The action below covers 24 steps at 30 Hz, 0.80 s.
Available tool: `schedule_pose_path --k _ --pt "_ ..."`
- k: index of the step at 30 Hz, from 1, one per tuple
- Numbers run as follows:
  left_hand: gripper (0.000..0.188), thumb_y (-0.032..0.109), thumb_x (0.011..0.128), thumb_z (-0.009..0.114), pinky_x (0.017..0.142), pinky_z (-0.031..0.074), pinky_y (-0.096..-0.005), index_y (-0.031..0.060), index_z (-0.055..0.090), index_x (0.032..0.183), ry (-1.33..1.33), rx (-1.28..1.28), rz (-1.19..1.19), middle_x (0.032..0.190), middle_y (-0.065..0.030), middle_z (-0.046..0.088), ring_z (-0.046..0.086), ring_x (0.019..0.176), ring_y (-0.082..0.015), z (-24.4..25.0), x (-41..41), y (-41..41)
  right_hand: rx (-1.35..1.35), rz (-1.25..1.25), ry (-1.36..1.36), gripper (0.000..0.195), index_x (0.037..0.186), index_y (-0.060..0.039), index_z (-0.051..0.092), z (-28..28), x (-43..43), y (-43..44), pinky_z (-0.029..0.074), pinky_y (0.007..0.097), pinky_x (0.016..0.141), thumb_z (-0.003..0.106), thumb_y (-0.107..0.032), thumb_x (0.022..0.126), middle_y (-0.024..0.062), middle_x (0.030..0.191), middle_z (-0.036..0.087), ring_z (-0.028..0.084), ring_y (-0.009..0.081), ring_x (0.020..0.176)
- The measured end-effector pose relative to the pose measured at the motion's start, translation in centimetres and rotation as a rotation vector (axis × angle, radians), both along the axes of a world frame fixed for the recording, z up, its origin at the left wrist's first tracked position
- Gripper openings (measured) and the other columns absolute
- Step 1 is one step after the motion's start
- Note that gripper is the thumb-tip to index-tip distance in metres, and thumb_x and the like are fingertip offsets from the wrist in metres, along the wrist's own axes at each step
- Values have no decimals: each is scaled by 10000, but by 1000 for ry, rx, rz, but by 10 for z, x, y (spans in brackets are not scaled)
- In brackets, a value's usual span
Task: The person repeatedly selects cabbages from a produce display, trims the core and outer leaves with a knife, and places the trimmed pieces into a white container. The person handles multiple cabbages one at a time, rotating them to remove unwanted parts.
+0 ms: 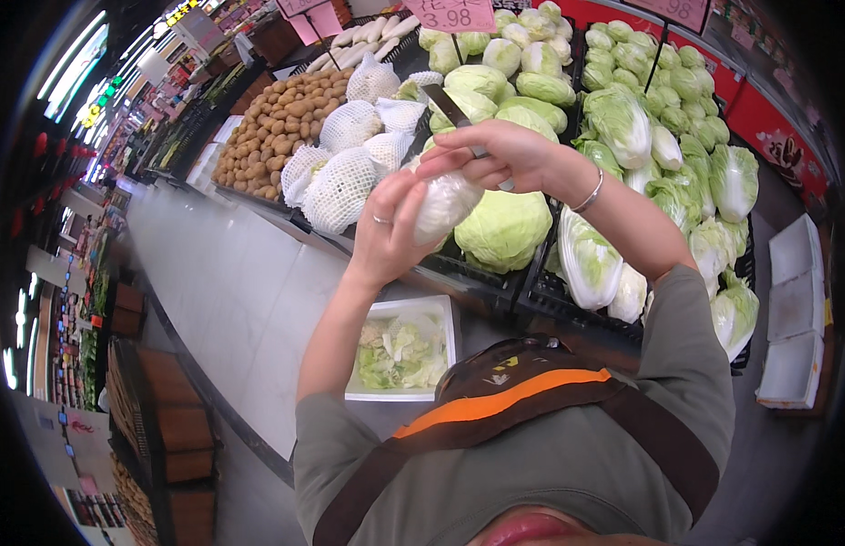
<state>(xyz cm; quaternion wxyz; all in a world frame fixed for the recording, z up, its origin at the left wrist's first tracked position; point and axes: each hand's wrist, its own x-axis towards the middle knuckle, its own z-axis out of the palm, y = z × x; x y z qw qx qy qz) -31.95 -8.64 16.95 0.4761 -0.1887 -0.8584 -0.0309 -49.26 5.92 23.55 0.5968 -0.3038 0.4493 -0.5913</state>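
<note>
My left hand (390, 228) wears a ring and grips a pale vegetable (448, 205) that looks wrapped in clear film; its exact kind is hard to tell. From the right, my right hand (494, 153) reaches over the top of it, holding a knife whose dark blade (446, 104) points up and away. Most of the knife's handle is hidden by the fingers. The fingertips of both hands meet at the upper end of the wrapped vegetable. Just beyond and below it lies a large green round cabbage (504, 232) in a black crate.
Left of my hands are cauliflowers in white foam nets (340, 191) and potatoes (286, 130). Chinese cabbages (589, 259) fill the right crates. A white foam box (453, 341) with leaf trimmings (402, 351) stands on the floor. Pink price signs (453, 15) rise behind.
</note>
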Motion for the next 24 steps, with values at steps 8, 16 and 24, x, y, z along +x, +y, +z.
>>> schedule_pose_path --k 8,16,24 --pt "902 184 549 905 931 485 -444 10 438 1301 -68 301 -202 1221 -183 489 533 1113 -362 -54 -3 11 223 -32 -480 308 1067 96 455 -18 -12 16 249 133 313 518 -195 986 322 1260 534 265 -16 440" --pt "765 230 766 784 1076 376 -440 10 380 1377 -734 1960 -797 1374 -155 467 467 1274 -291 -113 -32 59 169 -587 -284 435 1284 105 394 -68 -43 101 250 149 350 522 -140 948 293 1331 490 240 -3 448" --pt "793 616 871 558 1119 326 -522 148 330 1469 -1016 2482 -981 1459 -112 422 411 1339 -318 -113 -64 145 258 -838 60 330 1198 39 572 -100 -14 226 220 156 376 522 -199 974 145 1234 621 227 -9 436"
